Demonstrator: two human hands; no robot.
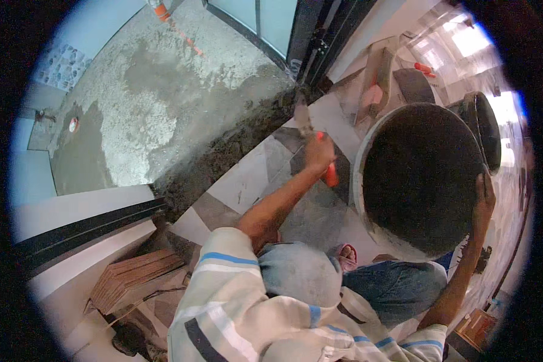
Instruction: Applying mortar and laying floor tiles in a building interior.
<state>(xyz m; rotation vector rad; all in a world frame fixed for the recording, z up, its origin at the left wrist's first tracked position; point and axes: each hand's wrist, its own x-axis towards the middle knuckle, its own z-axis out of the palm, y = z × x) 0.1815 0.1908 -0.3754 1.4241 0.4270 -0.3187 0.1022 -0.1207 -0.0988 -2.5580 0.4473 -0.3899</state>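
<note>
My left hand (318, 154) grips a trowel (303, 119) by its orange handle, and the metal blade points up toward a strip of dark wet mortar (223, 158) at the door threshold. My right hand (483, 194) rests on the far right rim of a large white bucket (358, 175), which holds dark mortar (422, 175). I am crouched over patterned grey and white floor tiles (247, 181), with my knees in jeans below.
Beyond the threshold lies a rough grey cement floor (151, 102) with a small drain (73, 125). A black door frame (304, 36) stands at the top. A stack of brown tiles (133, 279) sits at lower left. A second dark bucket (487, 127) stands behind the first.
</note>
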